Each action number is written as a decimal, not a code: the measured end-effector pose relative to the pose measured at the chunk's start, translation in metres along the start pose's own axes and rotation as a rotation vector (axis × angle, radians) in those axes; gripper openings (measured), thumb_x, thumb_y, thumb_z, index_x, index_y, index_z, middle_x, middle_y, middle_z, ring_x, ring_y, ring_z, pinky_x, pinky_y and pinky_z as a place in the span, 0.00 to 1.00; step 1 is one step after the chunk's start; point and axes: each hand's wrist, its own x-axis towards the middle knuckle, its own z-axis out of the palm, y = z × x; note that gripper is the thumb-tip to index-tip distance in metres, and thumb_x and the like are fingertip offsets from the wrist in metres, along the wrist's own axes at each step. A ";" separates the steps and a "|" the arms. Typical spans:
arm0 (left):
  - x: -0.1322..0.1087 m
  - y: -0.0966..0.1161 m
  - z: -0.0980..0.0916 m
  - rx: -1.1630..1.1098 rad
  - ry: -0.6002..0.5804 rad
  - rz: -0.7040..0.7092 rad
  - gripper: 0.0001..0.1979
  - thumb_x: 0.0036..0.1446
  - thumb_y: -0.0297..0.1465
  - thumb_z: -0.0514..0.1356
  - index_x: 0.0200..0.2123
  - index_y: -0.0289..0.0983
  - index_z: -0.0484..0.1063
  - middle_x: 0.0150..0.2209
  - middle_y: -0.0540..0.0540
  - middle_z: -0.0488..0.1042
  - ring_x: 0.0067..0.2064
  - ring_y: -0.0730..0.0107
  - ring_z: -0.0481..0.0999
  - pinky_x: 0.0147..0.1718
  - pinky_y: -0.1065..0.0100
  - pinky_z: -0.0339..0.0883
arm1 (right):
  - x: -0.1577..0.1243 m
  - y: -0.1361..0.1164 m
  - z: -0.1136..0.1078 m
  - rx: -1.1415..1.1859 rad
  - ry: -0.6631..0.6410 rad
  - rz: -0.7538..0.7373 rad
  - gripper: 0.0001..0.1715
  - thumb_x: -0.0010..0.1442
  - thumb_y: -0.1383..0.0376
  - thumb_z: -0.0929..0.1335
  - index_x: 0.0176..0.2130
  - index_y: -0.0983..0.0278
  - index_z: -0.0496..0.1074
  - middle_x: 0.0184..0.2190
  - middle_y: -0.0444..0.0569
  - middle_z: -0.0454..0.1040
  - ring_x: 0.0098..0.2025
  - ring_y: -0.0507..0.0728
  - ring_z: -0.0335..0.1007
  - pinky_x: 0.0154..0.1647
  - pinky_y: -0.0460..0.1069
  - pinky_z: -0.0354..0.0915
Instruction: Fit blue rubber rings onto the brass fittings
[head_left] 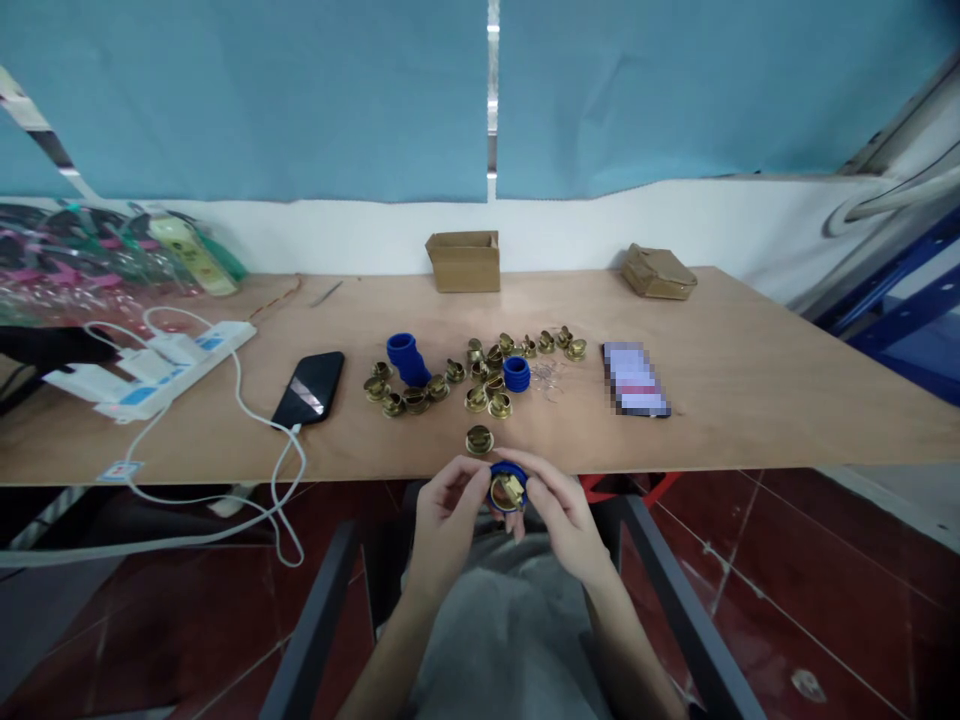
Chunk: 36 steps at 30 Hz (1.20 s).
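Hands (448,512) holding blue-ringed brass fitting (507,491), bottle label (182,243) illegible

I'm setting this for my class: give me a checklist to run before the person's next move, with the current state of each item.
1. Both hands on the piece: ok. The left hand and right hand hold a blue ring with a brass part inside it.
2. Ring seated evenly all round: cannot tell; fingers cover some of it.
3. Held piece well over the table: not ok. It is at the near edge, above the lap.
4. Ring stacks straight: not ok. The left stack slants.
5. White cable away from the hands: ok. It hangs off to the left.
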 end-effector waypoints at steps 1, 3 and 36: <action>0.000 0.000 0.000 0.003 0.003 0.004 0.11 0.61 0.38 0.65 0.30 0.36 0.78 0.23 0.52 0.76 0.25 0.73 0.75 0.26 0.74 0.69 | 0.000 0.000 -0.001 0.006 -0.013 -0.009 0.22 0.73 0.53 0.64 0.60 0.57 0.74 0.29 0.44 0.79 0.23 0.52 0.74 0.28 0.47 0.75; 0.001 -0.001 0.000 0.014 0.003 0.007 0.11 0.61 0.38 0.65 0.31 0.36 0.78 0.24 0.52 0.76 0.25 0.73 0.75 0.26 0.74 0.69 | -0.001 0.001 -0.003 -0.019 -0.029 -0.027 0.23 0.73 0.56 0.63 0.62 0.56 0.73 0.28 0.44 0.79 0.24 0.53 0.75 0.28 0.47 0.74; 0.003 0.000 -0.001 0.083 -0.082 -0.015 0.14 0.61 0.43 0.65 0.39 0.37 0.80 0.27 0.49 0.77 0.27 0.71 0.72 0.29 0.71 0.69 | -0.004 -0.001 -0.009 -0.278 0.037 -0.096 0.22 0.72 0.62 0.61 0.60 0.59 0.72 0.27 0.43 0.79 0.24 0.53 0.75 0.30 0.47 0.75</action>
